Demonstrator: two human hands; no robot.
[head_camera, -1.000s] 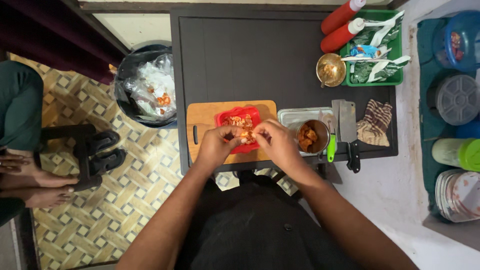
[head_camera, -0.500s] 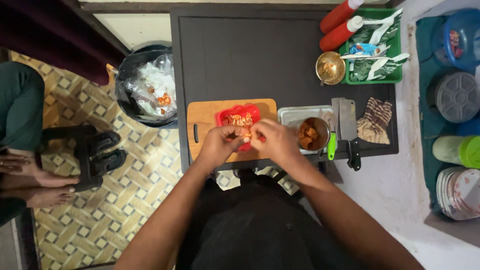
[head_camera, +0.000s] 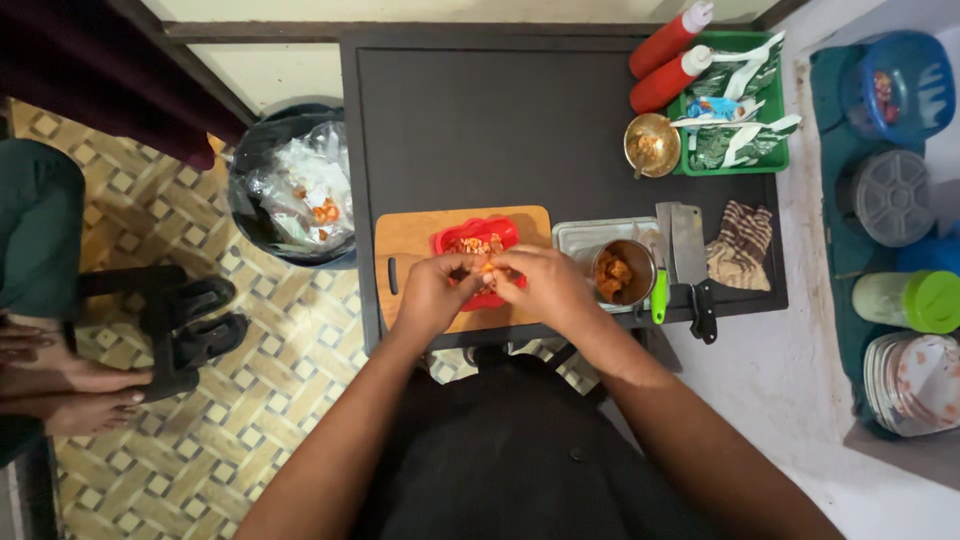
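Note:
My left hand (head_camera: 436, 293) and my right hand (head_camera: 545, 285) meet over a red tray (head_camera: 478, 236) of orange-pink food pieces that sits on a wooden cutting board (head_camera: 415, 236). Both hands pinch one small orange piece (head_camera: 487, 267) between their fingertips. The hands hide the near half of the tray. A steel cup (head_camera: 621, 271) with more orange pieces stands just right of my right hand, inside a steel tray (head_camera: 578, 236).
A cleaver (head_camera: 686, 245), a green-handled peeler (head_camera: 659, 296) and a striped cloth (head_camera: 742, 243) lie to the right. Two red squeeze bottles (head_camera: 668, 62), a brass bowl (head_camera: 651, 145) and a green basket (head_camera: 762, 160) stand at the back. A lined bin (head_camera: 296, 190) stands left of the table; another person's feet (head_camera: 70, 390) at far left.
My hands have stayed over the red tray, with the fingers shifting slightly around the small piece. Nothing else has moved.

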